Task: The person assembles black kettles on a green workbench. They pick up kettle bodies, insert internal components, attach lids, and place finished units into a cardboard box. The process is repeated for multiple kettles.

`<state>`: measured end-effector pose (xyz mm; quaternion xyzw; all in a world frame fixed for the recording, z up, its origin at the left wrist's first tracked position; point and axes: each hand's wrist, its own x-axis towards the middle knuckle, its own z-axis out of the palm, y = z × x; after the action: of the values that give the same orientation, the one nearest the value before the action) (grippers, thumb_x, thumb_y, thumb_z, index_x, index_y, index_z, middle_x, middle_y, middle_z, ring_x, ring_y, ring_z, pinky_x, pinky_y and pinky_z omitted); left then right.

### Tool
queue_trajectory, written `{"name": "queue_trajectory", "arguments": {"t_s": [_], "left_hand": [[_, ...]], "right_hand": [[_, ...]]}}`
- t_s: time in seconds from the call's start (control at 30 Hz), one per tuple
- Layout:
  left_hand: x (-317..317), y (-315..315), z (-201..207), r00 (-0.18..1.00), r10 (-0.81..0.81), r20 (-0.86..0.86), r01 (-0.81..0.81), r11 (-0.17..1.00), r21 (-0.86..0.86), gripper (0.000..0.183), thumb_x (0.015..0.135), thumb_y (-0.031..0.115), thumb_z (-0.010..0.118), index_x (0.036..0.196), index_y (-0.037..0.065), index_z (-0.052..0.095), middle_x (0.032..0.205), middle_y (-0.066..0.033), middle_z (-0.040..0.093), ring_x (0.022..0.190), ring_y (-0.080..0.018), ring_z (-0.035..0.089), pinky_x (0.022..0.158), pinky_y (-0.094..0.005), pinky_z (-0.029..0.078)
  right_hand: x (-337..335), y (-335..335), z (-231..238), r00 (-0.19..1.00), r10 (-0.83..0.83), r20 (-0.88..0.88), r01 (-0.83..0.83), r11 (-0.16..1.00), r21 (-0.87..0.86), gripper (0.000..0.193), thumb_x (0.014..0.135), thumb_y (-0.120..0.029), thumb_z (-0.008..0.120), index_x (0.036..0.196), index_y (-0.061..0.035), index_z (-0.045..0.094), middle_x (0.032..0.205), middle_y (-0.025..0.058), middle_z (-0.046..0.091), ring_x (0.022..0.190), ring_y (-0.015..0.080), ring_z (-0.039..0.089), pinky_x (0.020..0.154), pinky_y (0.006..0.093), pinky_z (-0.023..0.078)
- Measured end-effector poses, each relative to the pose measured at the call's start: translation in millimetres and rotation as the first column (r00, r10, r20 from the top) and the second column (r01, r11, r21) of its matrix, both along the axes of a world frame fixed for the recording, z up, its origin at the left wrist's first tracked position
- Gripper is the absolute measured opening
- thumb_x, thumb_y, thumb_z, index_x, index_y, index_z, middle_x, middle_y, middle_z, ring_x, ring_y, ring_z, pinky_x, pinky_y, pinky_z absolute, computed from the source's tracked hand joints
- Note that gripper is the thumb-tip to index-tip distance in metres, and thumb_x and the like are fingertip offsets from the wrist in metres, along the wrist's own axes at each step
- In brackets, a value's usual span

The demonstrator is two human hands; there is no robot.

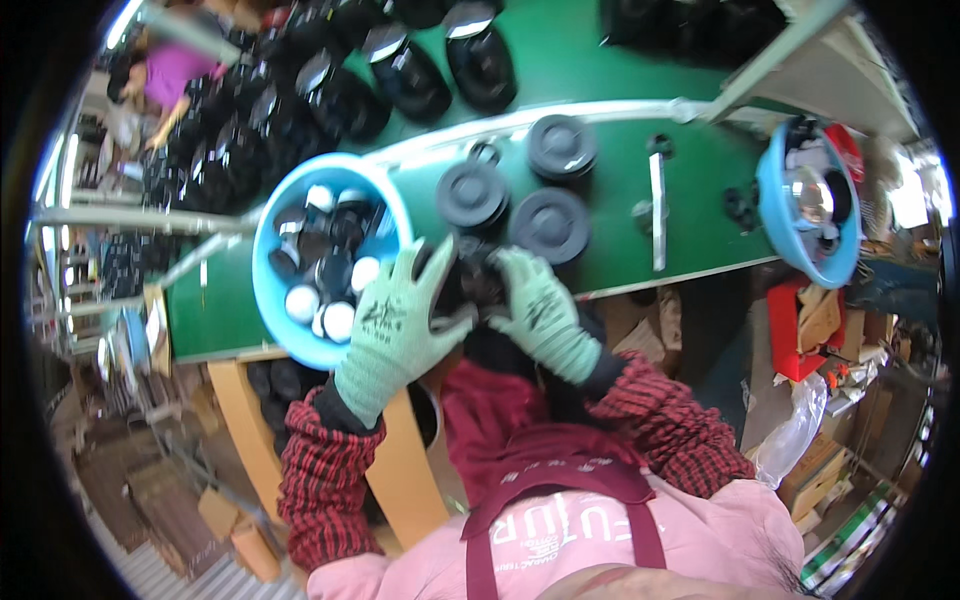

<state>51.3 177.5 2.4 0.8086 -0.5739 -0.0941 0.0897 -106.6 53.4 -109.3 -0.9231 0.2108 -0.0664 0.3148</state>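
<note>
My left hand (395, 325), in a pale green work glove, has its thumb and index finger curved around the left side of a dark rounded part (480, 283). My right hand (543, 308), gloved the same, touches the part's right side with bent fingers. The part sits at the bench's near edge in front of my apron; its exact kind is too dark to make out. Just beyond it stand three round dark grey lidlike pieces (549, 225). A small black ring (485, 153) lies behind them. Left of my left hand, a light blue basin (264, 245) holds black and white rounded parts.
A pale strip (658, 212) lies on the green bench (610, 268). Another blue basin (768, 190) of mixed parts stands at the right end, above a red bin (790, 335). Several glossy black housings (408, 78) line the far side. One person (165, 75) works at far left.
</note>
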Motion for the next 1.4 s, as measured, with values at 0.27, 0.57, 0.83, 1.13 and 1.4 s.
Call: {"name": "queue_trajectory", "arguments": {"t_s": [0.27,0.57,0.83,1.13,1.4], "left_hand": [[6.9,-22.0,7.9,0.996,0.059,-0.068,-0.06,0.998,-0.024,0.078,0.066,0.033,0.093,0.132,0.005,0.063,0.12,-0.0247,0.062,0.107,-0.0426,0.066,0.091,-0.0488,0.055],[12.1,-35.4,7.4,0.978,-0.137,0.156,0.069,0.922,0.381,0.107,0.06,0.033,0.097,0.151,0.015,0.043,0.137,-0.0216,0.052,0.125,-0.0393,0.058,0.105,-0.0462,0.051],[18.3,-40.3,17.1,0.96,-0.273,0.064,0.229,0.894,0.386,0.101,0.073,0.033,0.092,0.158,0.025,0.038,0.151,-0.0118,0.047,0.137,-0.0384,0.048,0.114,-0.0507,0.042],[2.7,-55.8,24.0,0.972,-0.227,0.056,0.178,0.875,0.45,0.08,0.076,0.027,0.089,0.146,0.011,0.055,0.143,-0.0112,0.059,0.131,-0.0332,0.056,0.108,-0.0497,0.046],[-5.0,-60.8,13.5,0.978,0.071,0.196,-0.165,0.838,0.52,0.076,0.08,0.046,0.083,0.136,0.004,0.053,0.131,-0.0219,0.057,0.118,-0.0398,0.063,0.097,-0.0472,0.054]], "right_hand": [[7.6,3.7,-11.8,0.972,-0.107,0.211,0.105,0.994,0.02,0.078,0.075,-0.025,0.082,0.14,-0.0006,0.046,0.134,0.0206,0.054,0.124,0.0393,0.052,0.107,0.0449,0.044],[11.6,10.2,-6.1,0.994,-0.108,0.029,0.108,0.994,-0.012,0.087,0.074,-0.034,0.087,0.143,-0.0057,0.043,0.132,0.0135,0.053,0.119,0.0331,0.055,0.102,0.0412,0.049],[14.8,4.5,-6.0,0.993,-0.113,0.036,0.11,0.991,0.079,0.083,0.074,-0.033,0.087,0.139,-0.0053,0.045,0.13,0.0148,0.053,0.119,0.0343,0.055,0.101,0.0419,0.05],[15.9,2.5,-15.1,0.992,-0.105,0.064,0.107,0.994,-0.019,0.081,0.071,-0.036,0.09,0.132,-0.0076,0.046,0.122,0.0143,0.054,0.114,0.033,0.06,0.092,0.0419,0.056],[18.8,11.7,-14.9,0.995,-0.097,0.038,0.1,0.992,-0.076,0.072,0.07,-0.041,0.09,0.12,-0.008,0.049,0.11,0.0121,0.056,0.101,0.0279,0.066,0.082,0.0394,0.057]]}}
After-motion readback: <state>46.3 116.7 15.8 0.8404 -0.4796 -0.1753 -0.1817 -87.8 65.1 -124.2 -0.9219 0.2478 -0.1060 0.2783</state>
